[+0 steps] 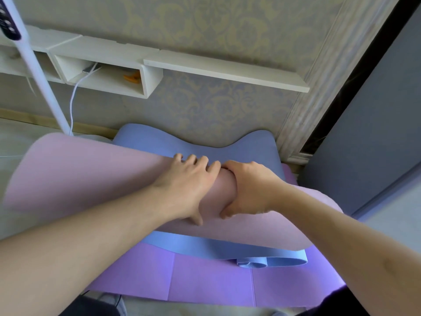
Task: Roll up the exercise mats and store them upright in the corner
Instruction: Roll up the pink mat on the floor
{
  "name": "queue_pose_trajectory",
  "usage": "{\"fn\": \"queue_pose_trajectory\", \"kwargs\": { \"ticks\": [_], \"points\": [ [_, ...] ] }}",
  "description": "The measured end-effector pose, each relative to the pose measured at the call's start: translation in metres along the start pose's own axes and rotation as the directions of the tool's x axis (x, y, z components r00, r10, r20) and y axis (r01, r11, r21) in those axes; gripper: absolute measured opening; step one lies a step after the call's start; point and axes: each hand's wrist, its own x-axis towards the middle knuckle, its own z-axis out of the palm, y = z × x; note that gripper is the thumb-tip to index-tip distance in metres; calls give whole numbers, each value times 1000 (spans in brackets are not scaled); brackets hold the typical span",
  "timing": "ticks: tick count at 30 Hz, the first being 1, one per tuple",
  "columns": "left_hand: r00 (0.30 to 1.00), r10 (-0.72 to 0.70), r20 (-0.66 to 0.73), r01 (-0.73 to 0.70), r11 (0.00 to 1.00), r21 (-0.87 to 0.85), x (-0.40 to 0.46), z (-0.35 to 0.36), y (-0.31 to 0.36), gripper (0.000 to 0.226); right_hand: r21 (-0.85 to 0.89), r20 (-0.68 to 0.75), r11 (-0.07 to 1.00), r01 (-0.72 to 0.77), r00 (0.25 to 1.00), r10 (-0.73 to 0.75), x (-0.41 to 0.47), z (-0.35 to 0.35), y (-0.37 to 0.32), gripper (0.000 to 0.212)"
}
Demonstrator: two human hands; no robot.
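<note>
Pink mat, mid-roll.
My left hand (pixel 186 179) and right hand (pixel 248 188) grip the pink mat (pixel 79 174) side by side at mid-length (axis running left-right, blue mat (pixel 205 247) beneath).

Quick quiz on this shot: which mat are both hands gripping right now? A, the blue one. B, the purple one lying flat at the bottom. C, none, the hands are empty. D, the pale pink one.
D: the left hand and the right hand both curl round the pale pink mat, which lies on top of the blue mat and the purple mat.
</note>
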Motion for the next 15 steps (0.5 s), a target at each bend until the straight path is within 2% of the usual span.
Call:
{"fn": "queue_pose_trajectory", "kwargs": {
  "ticks": [3,5,7,8,9,11,12,13,14,15],
  "points": [
    [999,-39,-2,39,998,-50,7,5,1,105,3,-49,998,58,997,-57,0,6,2,92],
    [994,-112,8,111,982,-151,10,5,-10,101,13,-251,980,198,949,-188,3,8,7,87],
    [974,-224,43,227,928,-294,12,3,-27,97,23,-536,959,284,813,-228,4,2,10,61],
    [956,-283,73,289,879,-380,12,0,-36,96,60,-621,958,280,762,-184,3,-4,11,45],
    [934,-341,105,348,806,-478,11,-2,-43,95,132,-661,958,253,743,-105,1,-9,13,31],
    [881,-438,180,435,599,-672,8,-2,-55,94,301,-613,946,123,784,94,-3,-16,17,16],
    [861,-465,209,445,487,-752,8,-2,-58,95,393,-542,919,31,816,204,-2,-17,19,19],
    [851,-477,221,426,380,-821,9,0,-60,98,520,-439,853,-45,842,312,-1,-18,21,23],
    [849,-482,218,384,278,-880,11,0,-61,100,676,-307,732,-85,871,384,0,-18,22,25],
    [850,-483,211,335,187,-923,12,0,-61,97,819,-164,565,-99,904,396,2,-17,24,27]
  ]
}}
